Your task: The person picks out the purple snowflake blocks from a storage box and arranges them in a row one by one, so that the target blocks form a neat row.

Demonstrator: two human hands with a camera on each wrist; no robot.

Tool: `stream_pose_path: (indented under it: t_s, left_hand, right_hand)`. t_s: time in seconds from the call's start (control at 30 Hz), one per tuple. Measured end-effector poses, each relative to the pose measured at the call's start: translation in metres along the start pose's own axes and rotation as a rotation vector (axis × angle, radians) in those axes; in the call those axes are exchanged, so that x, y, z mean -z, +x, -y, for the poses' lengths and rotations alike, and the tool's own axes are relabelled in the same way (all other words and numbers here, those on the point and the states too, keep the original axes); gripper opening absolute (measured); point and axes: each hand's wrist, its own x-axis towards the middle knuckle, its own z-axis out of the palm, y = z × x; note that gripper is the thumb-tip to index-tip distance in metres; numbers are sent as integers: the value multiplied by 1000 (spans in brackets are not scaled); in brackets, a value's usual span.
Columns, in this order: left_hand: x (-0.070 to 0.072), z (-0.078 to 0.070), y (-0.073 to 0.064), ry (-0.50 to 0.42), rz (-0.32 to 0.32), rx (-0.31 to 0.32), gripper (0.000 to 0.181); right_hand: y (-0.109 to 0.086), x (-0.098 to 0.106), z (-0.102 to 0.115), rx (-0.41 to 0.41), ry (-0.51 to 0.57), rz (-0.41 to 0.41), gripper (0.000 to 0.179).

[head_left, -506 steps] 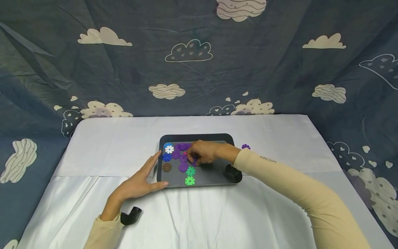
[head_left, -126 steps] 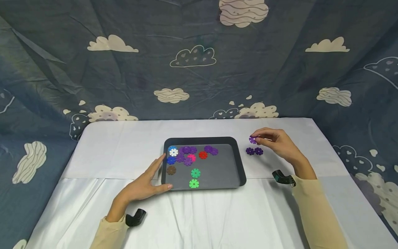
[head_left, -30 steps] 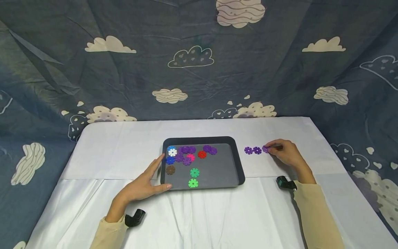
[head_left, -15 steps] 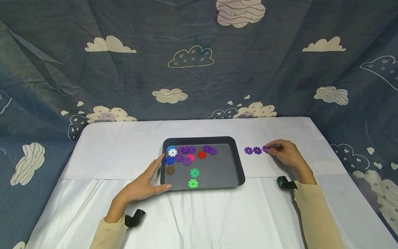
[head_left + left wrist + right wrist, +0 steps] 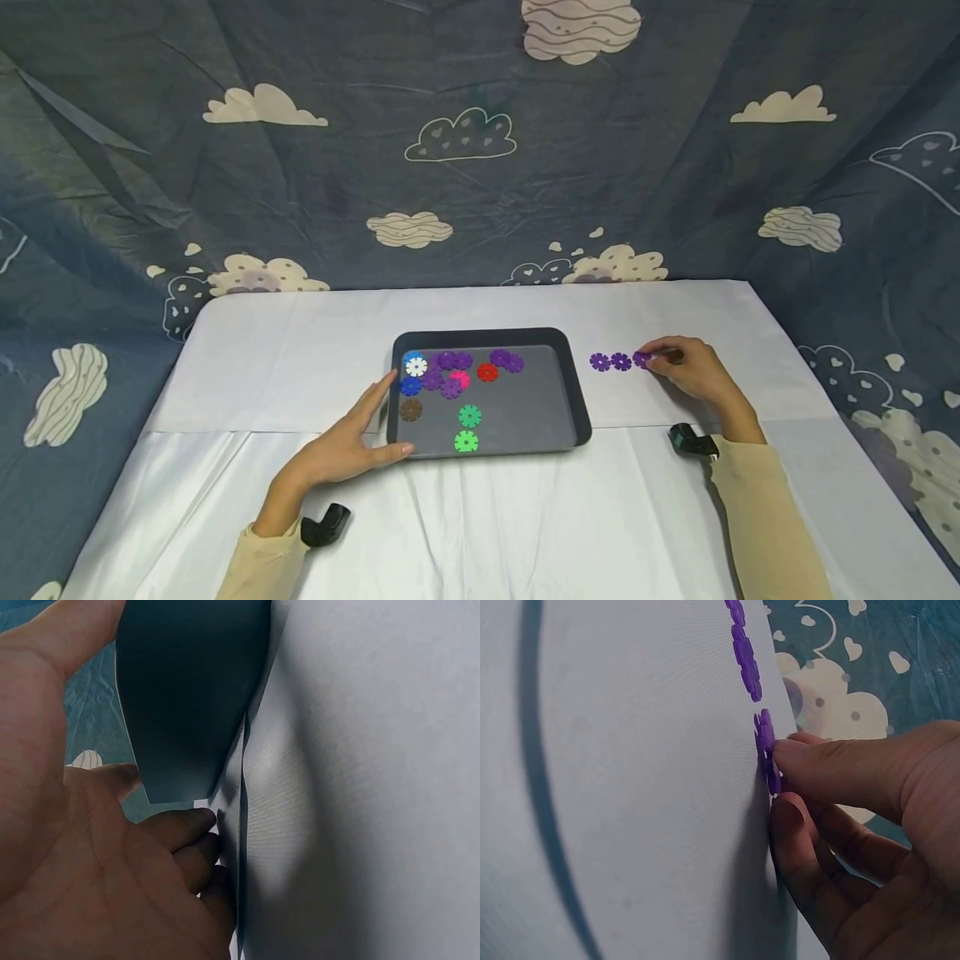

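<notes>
My right hand [image 5: 697,371] pinches a purple notched plastic disc [image 5: 641,358] at the right end of a short row on the white cloth. Two more purple discs [image 5: 621,362] lie to its left. In the right wrist view, my thumb is against the pinched disc [image 5: 766,739], which is close over the cloth. My left hand [image 5: 333,450] is spread at the left end of the dark grey tray [image 5: 525,417], thumb at the front corner and fingertips by the left rim. The tray's underside [image 5: 195,697] shows beside that palm in the left wrist view.
Inside the tray are several purple discs [image 5: 452,388], plus pink [image 5: 461,379], red [image 5: 487,372], white [image 5: 416,367], blue [image 5: 410,386], brown [image 5: 411,410] and green [image 5: 467,441] ones. Behind the table hangs a dark cloud-patterned cloth [image 5: 480,217]. Each wrist carries a black camera [image 5: 326,526].
Earlier, my right hand worked inside the tray and one purple disc lay outside. Later it held a disc behind two others; now that disc ends the row. The last second shows almost no movement.
</notes>
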Motion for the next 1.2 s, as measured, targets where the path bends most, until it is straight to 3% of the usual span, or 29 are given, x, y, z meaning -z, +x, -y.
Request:
stream_pose_path:
  t_s: [1.2]
  left_hand:
    - [0, -1, -1, 7, -3, 7, 108]
  right_hand:
    - [0, 1, 1, -3, -7, 38, 35]
